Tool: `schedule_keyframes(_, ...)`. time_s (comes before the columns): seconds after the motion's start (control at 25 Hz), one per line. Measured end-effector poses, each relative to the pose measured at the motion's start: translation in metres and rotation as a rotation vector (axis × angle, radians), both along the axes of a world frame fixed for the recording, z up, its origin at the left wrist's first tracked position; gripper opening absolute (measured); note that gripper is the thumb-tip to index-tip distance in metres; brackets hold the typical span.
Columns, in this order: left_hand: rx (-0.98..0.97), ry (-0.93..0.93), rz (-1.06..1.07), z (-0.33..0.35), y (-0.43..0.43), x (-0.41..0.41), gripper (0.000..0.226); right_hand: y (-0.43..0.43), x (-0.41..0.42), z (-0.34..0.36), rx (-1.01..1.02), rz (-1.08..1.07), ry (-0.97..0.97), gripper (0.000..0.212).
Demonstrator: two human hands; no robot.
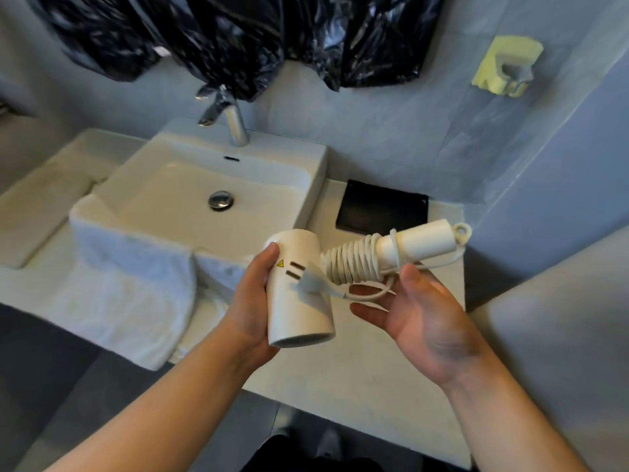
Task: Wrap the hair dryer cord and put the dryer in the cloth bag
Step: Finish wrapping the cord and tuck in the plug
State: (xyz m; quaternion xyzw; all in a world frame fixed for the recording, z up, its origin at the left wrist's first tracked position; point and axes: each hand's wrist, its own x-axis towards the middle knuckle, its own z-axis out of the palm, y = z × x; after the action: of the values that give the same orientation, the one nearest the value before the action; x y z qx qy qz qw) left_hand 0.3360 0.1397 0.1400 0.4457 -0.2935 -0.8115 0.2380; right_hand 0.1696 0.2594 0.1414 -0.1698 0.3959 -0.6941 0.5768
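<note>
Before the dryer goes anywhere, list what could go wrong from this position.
The white cord is coiled around the white plastic hair dryer's handle, but its plug end and a last loop hang loose, so the coils may unwind. Only the left hand grips the barrel; the right hand is open beneath, so a slip could drop it toward the white ceramic sink. No cloth bag is clearly visible.

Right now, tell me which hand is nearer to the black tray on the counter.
Right. The right hand is open just below the black tray, under the dryer's wrapped handle. The left hand grips the dryer barrel farther left, by the sink.
</note>
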Motion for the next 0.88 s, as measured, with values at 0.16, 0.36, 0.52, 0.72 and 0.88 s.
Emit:
schedule_keyframes(0.16,-0.018,-0.058,-0.019,0.011,-0.015,0.031,0.065,-0.006,-0.02,0.014,0.016,-0.009,0.008,0.081)
schedule_keyframes(0.36,-0.045,-0.148,-0.026,0.019,-0.046,0.071,0.067,-0.038,-0.008,0.019,0.193,0.261,0.156,0.077)
schedule_keyframes(0.52,-0.022,-0.115,-0.001,0.013,-0.073,0.11,0.064,-0.07,0.015,0.015,0.268,0.494,0.134,0.08)
schedule_keyframes(0.72,-0.012,-0.084,0.014,-0.004,-0.119,0.159,0.057,-0.114,0.069,0.008,0.372,0.807,0.201,0.076)
schedule_keyframes(0.88,-0.038,-0.043,0.056,-0.017,-0.17,0.195,0.035,-0.166,0.155,0.001,0.561,0.717,0.25,0.042)
